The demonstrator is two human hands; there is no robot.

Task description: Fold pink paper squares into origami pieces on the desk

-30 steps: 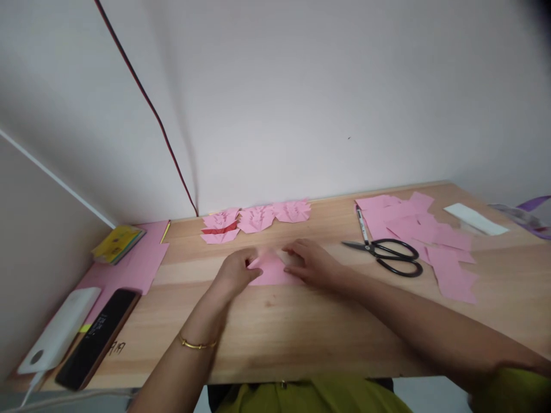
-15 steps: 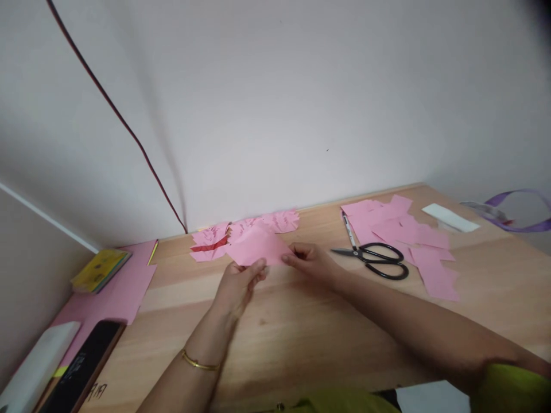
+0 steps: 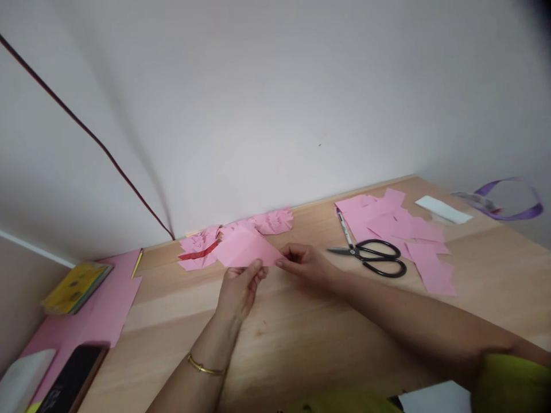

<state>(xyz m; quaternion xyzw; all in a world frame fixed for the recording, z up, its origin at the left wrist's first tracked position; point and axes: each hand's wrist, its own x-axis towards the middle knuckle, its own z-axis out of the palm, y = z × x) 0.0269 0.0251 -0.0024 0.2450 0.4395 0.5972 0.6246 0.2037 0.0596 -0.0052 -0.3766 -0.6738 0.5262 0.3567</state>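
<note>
A folded sheet of pink paper [image 3: 245,248] is held between my two hands above the wooden table. My left hand [image 3: 241,287] pinches its lower edge with the thumb on top. At the sheet's right corner, my right hand [image 3: 303,265] grips it between thumb and fingers. Behind the sheet lie crinkled pink paper cutouts [image 3: 275,221], partly hidden by it, with a red strip [image 3: 198,252] across the left one. Black-handled scissors [image 3: 374,255] rest to the right of my right hand, their blades touching or close to a pen [image 3: 344,228].
Pink paper scraps [image 3: 398,223] lie behind the scissors, near a white strip [image 3: 443,210]. On the left, a yellow packet [image 3: 76,287] and a dark case [image 3: 73,378] rest on pink sheets [image 3: 103,312]. A wall borders the table [image 3: 267,350], and a cable [image 3: 103,146] hangs down it.
The pink sheet has turned slightly, so its right corner shows more plainly in my right hand. Both hands keep their hold. The whole view has shifted and tilted a little.
</note>
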